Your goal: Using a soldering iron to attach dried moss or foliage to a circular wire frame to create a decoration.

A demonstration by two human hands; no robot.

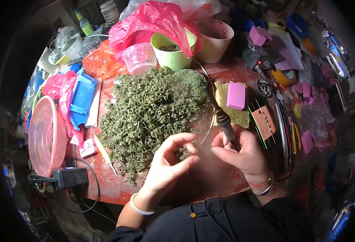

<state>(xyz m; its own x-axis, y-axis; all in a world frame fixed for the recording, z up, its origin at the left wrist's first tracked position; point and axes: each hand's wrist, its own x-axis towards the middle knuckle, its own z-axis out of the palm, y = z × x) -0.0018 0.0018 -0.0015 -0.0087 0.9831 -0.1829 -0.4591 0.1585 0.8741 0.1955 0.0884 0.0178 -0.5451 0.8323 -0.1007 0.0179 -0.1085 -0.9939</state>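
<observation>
My right hand [246, 151] is closed round the dark handle of a soldering iron [225, 123]. Its thin metal shaft slants up and away toward the far side of the table. Beside it, my left hand [165, 165] is raised over the near edge of a big heap of small dark-green curled pieces [145, 113]. The fingers curl round a small green piece [181, 153], mostly hidden by them. Thumb and forefinger are bent toward the iron without touching it. A rounded green clump [190, 84] sits at the heap's far right. Haze blurs the space between the hands.
A pink block [236, 96] rests on a yellowish sponge [222, 92]. To the right lie a slotted orange board [262, 121] and several slim tools. Pots [171, 52] and pink plastic bags [149, 24] stand behind. At left are a pink basin [44, 137] and a black adapter [70, 177].
</observation>
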